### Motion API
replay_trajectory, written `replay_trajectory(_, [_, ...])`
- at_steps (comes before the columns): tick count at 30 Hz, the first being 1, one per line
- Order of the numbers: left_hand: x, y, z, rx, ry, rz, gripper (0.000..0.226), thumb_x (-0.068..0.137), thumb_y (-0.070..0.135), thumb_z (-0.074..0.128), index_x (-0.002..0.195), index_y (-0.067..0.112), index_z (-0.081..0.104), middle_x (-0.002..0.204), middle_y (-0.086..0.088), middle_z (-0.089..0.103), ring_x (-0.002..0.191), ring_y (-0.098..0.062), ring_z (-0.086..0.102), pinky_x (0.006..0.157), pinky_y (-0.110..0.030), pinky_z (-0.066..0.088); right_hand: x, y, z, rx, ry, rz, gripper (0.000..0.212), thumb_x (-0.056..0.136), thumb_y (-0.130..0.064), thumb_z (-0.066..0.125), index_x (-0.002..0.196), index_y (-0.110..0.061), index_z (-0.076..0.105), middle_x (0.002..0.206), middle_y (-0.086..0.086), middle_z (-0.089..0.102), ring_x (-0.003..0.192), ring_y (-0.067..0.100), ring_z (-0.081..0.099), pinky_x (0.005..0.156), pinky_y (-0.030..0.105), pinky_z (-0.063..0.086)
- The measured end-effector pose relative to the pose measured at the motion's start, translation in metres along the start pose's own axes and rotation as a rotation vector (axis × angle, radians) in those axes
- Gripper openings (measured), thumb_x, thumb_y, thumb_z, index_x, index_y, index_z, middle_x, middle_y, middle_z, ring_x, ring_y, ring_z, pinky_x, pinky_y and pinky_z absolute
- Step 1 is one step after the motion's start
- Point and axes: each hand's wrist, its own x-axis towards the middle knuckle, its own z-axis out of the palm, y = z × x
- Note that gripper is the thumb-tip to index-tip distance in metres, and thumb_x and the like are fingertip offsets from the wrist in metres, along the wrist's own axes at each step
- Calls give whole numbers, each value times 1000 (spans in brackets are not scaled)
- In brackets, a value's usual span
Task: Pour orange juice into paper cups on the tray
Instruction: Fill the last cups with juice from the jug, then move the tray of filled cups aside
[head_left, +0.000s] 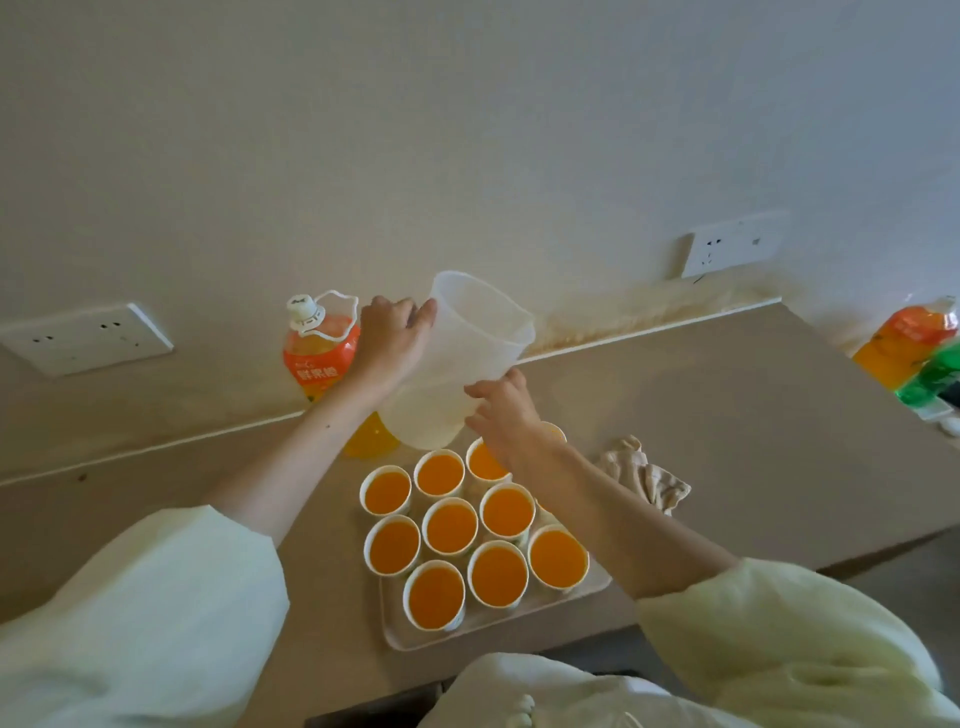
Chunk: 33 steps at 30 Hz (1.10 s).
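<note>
A beige countertop (701, 415) runs along a cream wall, with a wall socket (85, 338) at the left and another (732, 249) at the right, and a stained strip where counter meets wall. On the counter's near part sits a pale tray (498, 621) packed with paper cups (449, 527), each filled with orange juice. A crumpled cloth (644, 478) lies just right of the tray. An orange juice bottle (319, 348) with a white cap stands near the wall, and two more bottles, orange (909, 343) and green (935, 374), stand at the far right edge.

A translucent plastic pitcher (462, 364), apparently empty, is held above the tray's far end. It is tilted, its long axis running from the base at lower left to the open mouth at upper right, facing the wall.

The left hand (389, 338) grips the pitcher's left side near the rim, fingers curled round it, forearm stretched forward. The right hand (501, 410) rests half-spread fingertips against the lower wall.
</note>
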Motion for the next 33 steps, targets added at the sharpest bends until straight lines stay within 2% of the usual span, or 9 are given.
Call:
replay_trajectory(3, [9, -13, 4, -66, -39, -95, 39, 101, 33, 38, 71, 11, 51, 82, -17, 51, 78, -28, 51, 71, -34, 39, 4, -17, -2, -126, 39, -47, 80, 77, 4, 50, 146, -28, 26, 130, 12, 47, 123, 33, 44, 109, 51, 36])
replay_trajectory(6, [10, -23, 15, -181, -95, -236, 35, 104, 30, 31, 85, 8, 51, 89, -11, 56, 87, -25, 54, 74, -29, 35, 16, -25, -5, -281, 61, -91, 79, 82, 8, 49, 147, -29, 21, 134, 10, 43, 123, 30, 41, 103, 44, 36])
replay_trajectory(11, [15, -49, 37, -429, -22, -456, 32, 104, 29, 30, 97, 8, 53, 97, -11, 59, 91, -23, 56, 78, -30, 42, 44, -30, -7, -433, 52, -53, 79, 88, 10, 49, 150, -29, 17, 139, 9, 41, 119, 27, 38, 108, 49, 33])
replay_trajectory(15, [20, -64, 57, -450, 41, -502, 30, 104, 22, 33, 84, 7, 50, 78, -5, 54, 73, -18, 50, 52, -9, 38, 67, -33, -20, -524, 94, -45, 71, 88, 12, 47, 149, -20, 27, 139, 9, 42, 122, 26, 41, 104, 40, 37])
replay_trajectory(17, [24, -69, 68, -473, 46, -525, 31, 103, 19, 33, 77, 9, 46, 73, -3, 50, 65, -12, 46, 43, -4, 35, 76, -33, -27, -568, 131, -36, 65, 89, 13, 46, 147, -14, 34, 131, 9, 45, 114, 21, 43, 96, 33, 38])
replay_trajectory(20, [30, -75, 81, -481, 54, -553, 34, 103, 18, 35, 71, 14, 44, 73, -2, 50, 66, -14, 46, 48, -9, 37, 91, -30, -38, -616, 156, -43, 61, 88, 16, 45, 143, -10, 41, 132, 15, 50, 112, 24, 50, 88, 31, 43])
replay_trajectory(24, [35, -87, 95, -450, 31, -598, 30, 100, 17, 38, 75, 12, 51, 85, -11, 58, 83, -24, 52, 73, -32, 41, 105, -22, -48, -607, 175, -26, 63, 86, 18, 43, 142, -10, 42, 134, 10, 50, 118, 27, 51, 86, 30, 43])
replay_trajectory(31, [31, -96, 103, -417, 17, -596, 31, 95, 8, 41, 64, 14, 45, 68, -5, 49, 76, -22, 46, 64, -32, 33, 120, -6, -60, -542, 202, 32, 58, 83, 18, 49, 137, -4, 46, 125, 15, 56, 110, 28, 55, 81, 30, 48])
replay_trajectory(33, [30, -96, 103, -402, 7, -566, 31, 96, 9, 41, 66, 13, 45, 67, -4, 47, 75, -22, 45, 60, -29, 33, 120, -4, -61, -521, 199, 39, 57, 83, 17, 51, 136, -4, 46, 120, 12, 56, 111, 27, 55, 89, 34, 49])
